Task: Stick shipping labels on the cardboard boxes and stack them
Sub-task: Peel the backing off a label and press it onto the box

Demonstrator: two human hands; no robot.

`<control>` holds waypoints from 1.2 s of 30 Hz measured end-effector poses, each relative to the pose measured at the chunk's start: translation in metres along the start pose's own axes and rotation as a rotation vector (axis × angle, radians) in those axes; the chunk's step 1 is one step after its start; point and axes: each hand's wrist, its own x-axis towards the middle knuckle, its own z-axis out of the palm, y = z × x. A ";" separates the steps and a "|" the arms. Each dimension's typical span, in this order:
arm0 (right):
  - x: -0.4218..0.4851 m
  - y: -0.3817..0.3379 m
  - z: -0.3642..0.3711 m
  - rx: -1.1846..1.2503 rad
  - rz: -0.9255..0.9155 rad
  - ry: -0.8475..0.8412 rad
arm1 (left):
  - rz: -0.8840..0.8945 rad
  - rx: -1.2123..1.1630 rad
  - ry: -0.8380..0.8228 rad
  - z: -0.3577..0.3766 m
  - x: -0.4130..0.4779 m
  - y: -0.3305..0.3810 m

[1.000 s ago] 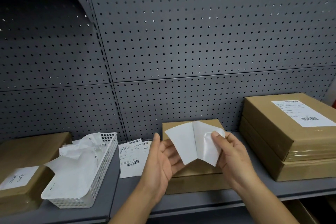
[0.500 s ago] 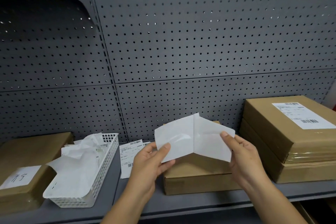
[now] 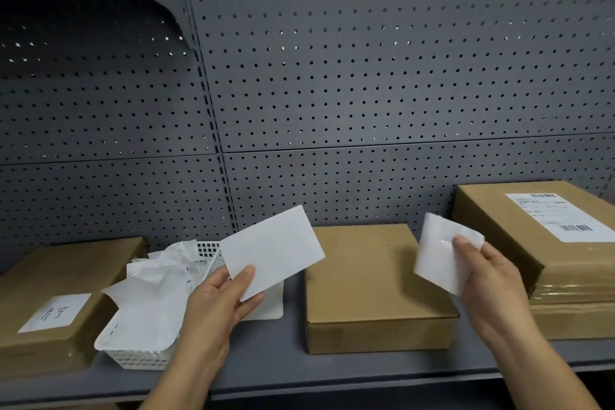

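My left hand (image 3: 216, 303) pinches a flat white sheet (image 3: 276, 250) by its lower edge, held above the shelf left of a plain cardboard box (image 3: 369, 276). My right hand (image 3: 489, 280) grips a second, slightly curled glossy white sheet (image 3: 439, 253) over that box's right edge. The two sheets are apart, and I cannot tell which is the label and which the backing. The middle box carries no label. At the right, two boxes are stacked, and the top one (image 3: 512, 236) bears a printed shipping label (image 3: 559, 216).
A white plastic basket (image 3: 139, 358) with crumpled backing papers sits left of my left hand. More label paper (image 3: 269, 306) lies on the grey shelf (image 3: 266, 363). A cardboard box (image 3: 60, 276) with a handwritten note stands far left. Grey pegboard (image 3: 366, 76) closes the back.
The two sheets, joined along one edge before, have come fully apart. My left hand moved left with one sheet and my right hand moved right with the other, uncovering the middle box.
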 end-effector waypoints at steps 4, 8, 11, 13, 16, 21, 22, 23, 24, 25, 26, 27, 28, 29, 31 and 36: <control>-0.020 0.009 0.021 -0.054 -0.083 -0.060 | 0.118 -0.027 0.047 -0.003 -0.009 0.004; -0.035 0.017 0.042 -0.152 -0.170 -0.109 | 0.239 -0.028 0.177 -0.021 -0.016 0.013; -0.045 0.025 0.066 -0.200 -0.253 -0.151 | 0.283 -0.021 0.280 -0.047 -0.023 0.019; -0.052 0.031 0.089 -0.193 -0.283 -0.182 | 0.293 -0.038 0.333 -0.064 -0.031 0.022; -0.066 0.041 0.128 -0.153 -0.288 -0.255 | 0.334 -0.070 0.409 -0.091 -0.042 0.030; -0.095 0.067 0.190 -0.122 -0.264 -0.423 | 0.400 -0.049 0.536 -0.136 -0.054 0.046; -0.101 0.073 0.202 -0.132 -0.277 -0.453 | 0.414 -0.033 0.569 -0.146 -0.056 0.049; -0.109 0.079 0.213 -0.146 -0.298 -0.480 | 0.428 -0.018 0.599 -0.155 -0.057 0.051; -0.118 0.086 0.224 -0.168 -0.313 -0.513 | 0.438 -0.008 0.622 -0.164 -0.059 0.054; -0.128 0.094 0.235 -0.199 -0.330 -0.551 | 0.444 0.003 0.644 -0.173 -0.060 0.056; -0.137 0.104 0.245 -0.242 -0.351 -0.589 | 0.445 0.010 0.663 -0.181 -0.061 0.058; -0.147 0.114 0.254 -0.282 -0.382 -0.630 | 0.443 0.014 0.672 -0.188 -0.061 0.060; -0.155 0.128 0.263 -0.332 -0.422 -0.669 | 0.441 0.022 0.673 -0.195 -0.062 0.062; -0.162 0.141 0.272 -0.397 -0.476 -0.716 | 0.438 0.029 0.670 -0.200 -0.062 0.064; -0.173 0.165 0.288 -0.585 -0.554 -0.813 | 0.428 0.039 0.663 -0.209 -0.061 0.067; -0.175 0.191 0.317 -1.117 -0.860 -0.917 | 0.393 0.084 0.621 -0.222 -0.055 0.068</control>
